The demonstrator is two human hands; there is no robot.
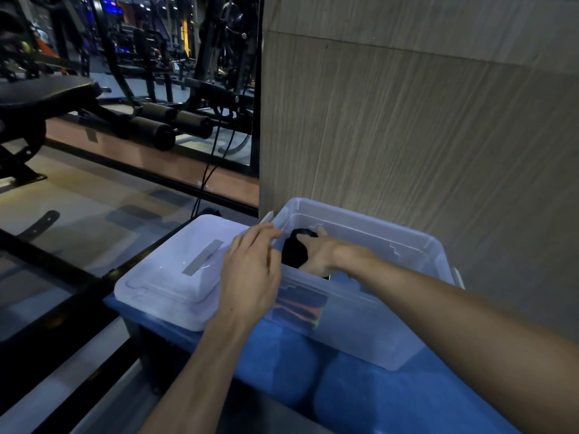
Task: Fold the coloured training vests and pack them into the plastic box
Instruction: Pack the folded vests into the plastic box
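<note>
Our left hand rests open-fingered on the plastic box rim to steady it, while our right hand inside grips a black vest, tucking it down.

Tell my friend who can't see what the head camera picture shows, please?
A person's right hand pushes a dark vest down into a clear plastic box, while the left hand rests on the box's near rim. The box's white lid lies beside it on a blue surface, in a dim gym.
</note>
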